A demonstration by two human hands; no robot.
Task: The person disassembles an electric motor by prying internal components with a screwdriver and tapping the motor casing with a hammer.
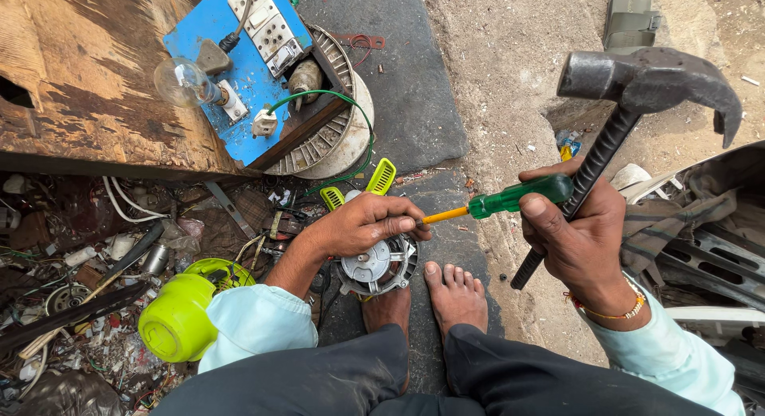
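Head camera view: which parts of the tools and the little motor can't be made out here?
- Screwdriver tip: hidden under the left hand, so where it meets the motor is unseen.
- Motor top: covered by the left hand's fingers.
- Hammer handle middle: hidden inside the right hand, which grips it together with the screwdriver.
- Green housing: partly behind the left sleeve.
- Left foot: toes hidden by the motor.
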